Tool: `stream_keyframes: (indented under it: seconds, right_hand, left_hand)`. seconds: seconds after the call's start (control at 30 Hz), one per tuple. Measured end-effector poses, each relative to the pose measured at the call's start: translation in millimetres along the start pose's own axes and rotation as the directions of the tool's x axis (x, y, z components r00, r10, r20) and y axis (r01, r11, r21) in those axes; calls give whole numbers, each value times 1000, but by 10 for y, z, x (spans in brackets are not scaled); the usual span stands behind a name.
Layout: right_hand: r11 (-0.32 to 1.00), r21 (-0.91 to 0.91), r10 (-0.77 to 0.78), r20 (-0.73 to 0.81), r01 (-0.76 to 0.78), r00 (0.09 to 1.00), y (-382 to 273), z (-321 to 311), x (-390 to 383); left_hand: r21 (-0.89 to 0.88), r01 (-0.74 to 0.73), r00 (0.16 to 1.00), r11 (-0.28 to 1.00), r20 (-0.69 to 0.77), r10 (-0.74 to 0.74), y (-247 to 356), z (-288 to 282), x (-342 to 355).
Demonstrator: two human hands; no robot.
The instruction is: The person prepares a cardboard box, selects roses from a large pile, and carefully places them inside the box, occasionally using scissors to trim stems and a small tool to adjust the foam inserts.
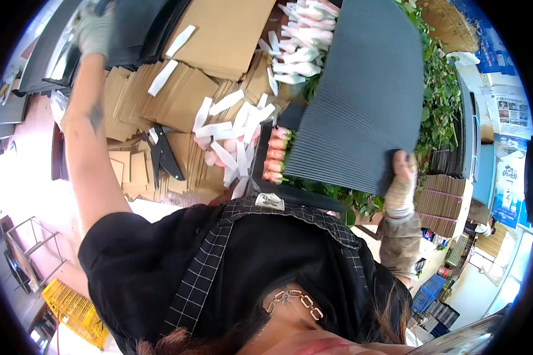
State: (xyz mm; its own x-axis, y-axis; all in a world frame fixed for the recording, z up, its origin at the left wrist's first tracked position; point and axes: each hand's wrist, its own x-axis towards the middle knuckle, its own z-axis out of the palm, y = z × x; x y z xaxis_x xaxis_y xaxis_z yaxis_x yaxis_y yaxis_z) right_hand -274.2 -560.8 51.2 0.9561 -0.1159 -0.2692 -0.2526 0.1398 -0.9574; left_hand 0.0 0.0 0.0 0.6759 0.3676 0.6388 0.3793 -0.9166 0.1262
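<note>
My right hand (401, 184), in a pale glove, grips the near right corner of a large dark grey corrugated sheet (361, 94). The sheet lies tilted over green leaves and stems. Beside its left edge a row of pink roses (275, 157) shows; the rest of the bunch is hidden beneath. At the far left my gloved left hand (93, 31) reaches to a stack of black sheets (133, 29). Its fingers are blurred near the picture's rim, so whether it holds one is unclear.
White foam sleeves (234, 127) lie loose beside brown cardboard pieces (177, 94). A black plier-like tool (166, 155) rests on the cardboard. More sleeved blooms (305, 41) are at the back. Leafy stems (438, 106) and bundled cardboard (441, 204) stand right; a yellow crate (74, 310) is lower left.
</note>
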Motion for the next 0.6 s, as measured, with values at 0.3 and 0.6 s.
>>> stream_keyframes:
  seconds: [0.3,0.6]
  right_hand:
    - [996,10,85,15,-85,996,513,45,-25]
    - [-187,-783,-819,457,593,346,1048,-231,177]
  left_hand:
    - [-489,834,97,253,583,807,1562,-1555,-2746]
    - [-474,347,-103,809,838,535,1495,-842,-3818]
